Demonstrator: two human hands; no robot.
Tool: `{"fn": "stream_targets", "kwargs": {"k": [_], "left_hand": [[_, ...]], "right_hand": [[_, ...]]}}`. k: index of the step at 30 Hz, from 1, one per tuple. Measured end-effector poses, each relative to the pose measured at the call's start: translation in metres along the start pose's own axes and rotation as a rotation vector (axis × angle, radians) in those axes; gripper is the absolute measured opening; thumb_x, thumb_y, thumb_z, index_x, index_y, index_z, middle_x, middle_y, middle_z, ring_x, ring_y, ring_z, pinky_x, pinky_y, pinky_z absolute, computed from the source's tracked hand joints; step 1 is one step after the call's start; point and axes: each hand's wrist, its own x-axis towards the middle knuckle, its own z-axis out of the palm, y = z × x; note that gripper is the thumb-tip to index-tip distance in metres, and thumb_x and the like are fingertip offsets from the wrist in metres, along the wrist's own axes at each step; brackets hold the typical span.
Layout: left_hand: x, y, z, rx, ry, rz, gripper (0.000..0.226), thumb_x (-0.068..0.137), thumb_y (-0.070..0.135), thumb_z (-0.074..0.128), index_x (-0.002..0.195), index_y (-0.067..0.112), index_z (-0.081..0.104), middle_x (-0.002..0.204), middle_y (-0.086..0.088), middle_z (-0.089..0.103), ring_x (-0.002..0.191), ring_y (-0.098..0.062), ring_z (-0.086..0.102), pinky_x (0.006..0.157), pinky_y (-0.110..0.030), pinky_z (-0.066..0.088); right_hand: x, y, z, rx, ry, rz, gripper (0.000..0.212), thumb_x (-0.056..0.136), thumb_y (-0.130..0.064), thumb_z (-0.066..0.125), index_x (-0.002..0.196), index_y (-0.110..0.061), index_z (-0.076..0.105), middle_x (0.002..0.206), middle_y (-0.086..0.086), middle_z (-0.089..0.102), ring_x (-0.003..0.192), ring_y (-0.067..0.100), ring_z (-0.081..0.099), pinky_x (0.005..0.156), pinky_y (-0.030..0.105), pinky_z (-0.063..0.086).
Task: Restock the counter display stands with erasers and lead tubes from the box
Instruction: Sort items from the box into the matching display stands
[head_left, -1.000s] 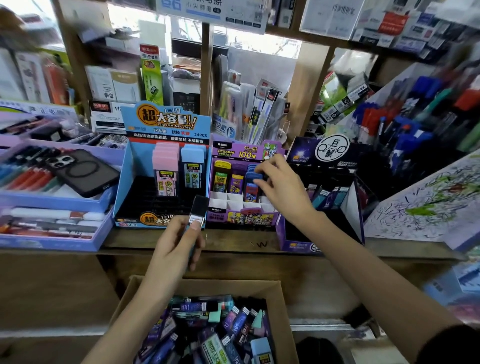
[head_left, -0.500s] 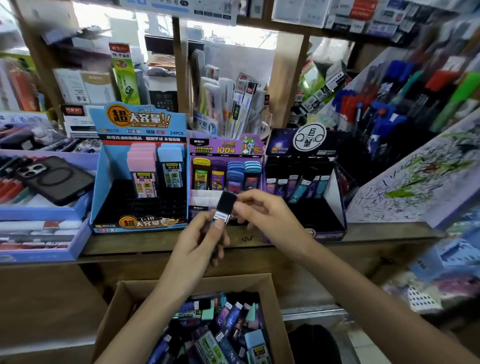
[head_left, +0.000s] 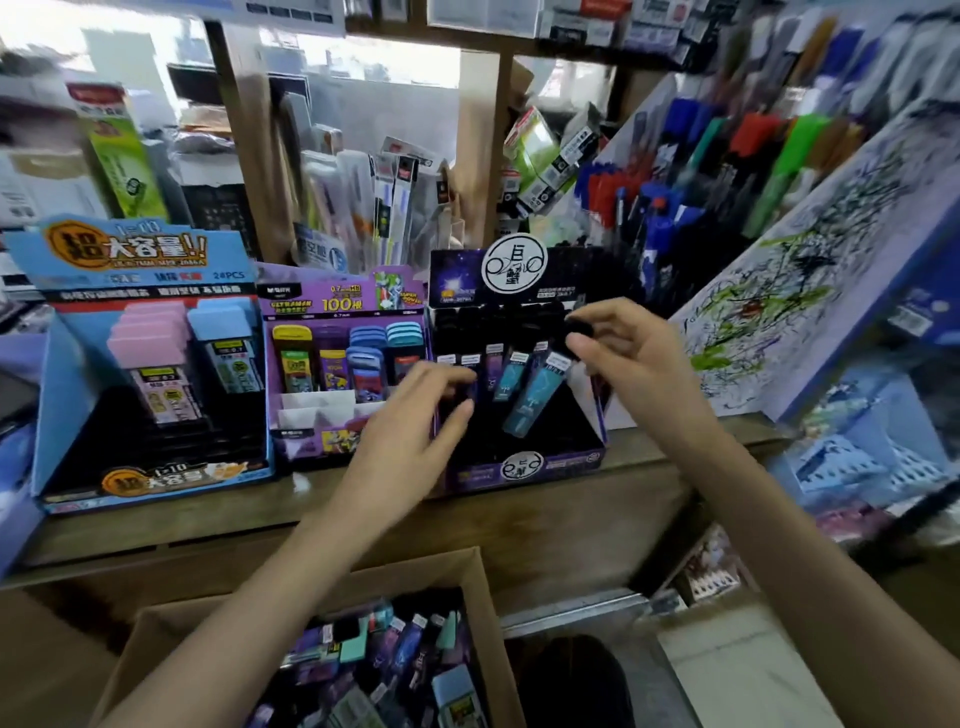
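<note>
Head view: the right hand (head_left: 628, 358) pinches a black lead tube (head_left: 575, 328) between thumb and forefinger, above the back rows of the dark purple stand (head_left: 524, 467) on the wooden surface (head_left: 208, 525). The left hand (head_left: 410, 431) reaches into the stand's left side, fingers (head_left: 441, 373) curled; blur hides whether they grasp anything. The cardboard box (head_left: 483, 597) sits below, full of tubes.

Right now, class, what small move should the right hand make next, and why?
Probably lower the black tube pinched in the right hand into the dark stand: it hangs above the stand's right end, beside the teal tubes already standing there.
</note>
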Motion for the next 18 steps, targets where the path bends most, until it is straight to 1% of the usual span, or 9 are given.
{"fn": "stream_targets", "kwargs": {"k": [3,6,8,10,12,15,16,18], "left_hand": [[0.038,0.007,0.002,0.178,0.008,0.163,0.026,0.093,0.01,0.053,0.118,0.008,0.058,0.115,-0.006,0.055,0.109,-0.021,0.053,0.091,-0.028,0.039],[0.071,0.012,0.015,0.358,-0.033,0.251,0.036,0.092,0.01,0.053,0.128,0.008,0.054,0.122,-0.011,0.055,0.111,-0.03,0.051,0.092,-0.039,0.04],[0.084,0.01,0.025,0.481,-0.09,0.253,0.042,0.094,0.015,0.05,0.136,0.014,0.047,0.132,-0.006,0.049,0.119,-0.027,0.044,0.096,-0.039,0.034],[0.091,0.005,0.032,0.553,-0.135,0.252,0.045,0.094,0.019,0.049,0.139,0.019,0.044,0.137,0.0,0.045,0.125,-0.022,0.037,0.099,-0.035,0.027],[0.091,0.001,0.032,0.57,-0.15,0.26,0.044,0.092,0.02,0.052,0.136,0.017,0.047,0.134,0.0,0.048,0.124,-0.022,0.039,0.098,-0.035,0.027],[0.085,-0.004,0.022,0.566,-0.079,0.275,0.034,0.089,0.02,0.061,0.121,0.01,0.06,0.118,-0.006,0.058,0.111,-0.028,0.05,0.089,-0.039,0.036],[0.083,-0.007,0.018,0.572,-0.055,0.276,0.031,0.088,0.02,0.062,0.117,0.009,0.061,0.113,-0.007,0.059,0.107,-0.029,0.051,0.085,-0.039,0.037],[0.079,-0.012,0.013,0.571,-0.041,0.256,0.03,0.088,0.021,0.062,0.116,0.01,0.062,0.109,-0.008,0.059,0.102,-0.029,0.052,0.082,-0.035,0.034]], "right_hand": [[0.009,0.01,-0.024,-0.123,0.074,-0.027,0.013,0.091,-0.009,0.06,0.098,-0.019,0.058,0.087,-0.009,0.06,0.079,0.004,0.06,0.073,0.017,0.05],[0.016,0.02,-0.031,-0.199,0.114,-0.035,0.013,0.09,-0.011,0.061,0.101,-0.017,0.059,0.085,-0.011,0.059,0.08,0.009,0.06,0.073,0.019,0.051],[0.019,0.025,-0.028,-0.236,0.105,-0.04,0.013,0.089,-0.012,0.062,0.099,-0.019,0.059,0.085,-0.011,0.06,0.08,0.011,0.061,0.073,0.02,0.052],[0.02,0.029,-0.023,-0.272,0.086,-0.061,0.013,0.089,-0.013,0.062,0.098,-0.021,0.058,0.086,-0.013,0.06,0.081,0.008,0.061,0.071,0.015,0.049],[0.021,0.032,-0.02,-0.278,0.083,-0.078,0.014,0.089,-0.013,0.062,0.098,-0.023,0.057,0.086,-0.016,0.06,0.08,0.004,0.059,0.069,0.009,0.046],[0.025,0.034,-0.015,-0.263,0.103,-0.099,0.015,0.089,-0.013,0.063,0.101,-0.021,0.061,0.086,-0.016,0.06,0.081,0.006,0.06,0.071,0.011,0.047],[0.027,0.035,-0.014,-0.261,0.101,-0.109,0.015,0.089,-0.013,0.063,0.103,-0.018,0.062,0.086,-0.017,0.059,0.081,0.006,0.06,0.071,0.011,0.047],[0.033,0.037,-0.009,-0.267,0.07,-0.117,0.017,0.089,-0.012,0.063,0.106,-0.013,0.064,0.086,-0.017,0.058,0.082,0.005,0.059,0.073,0.01,0.047]]}}
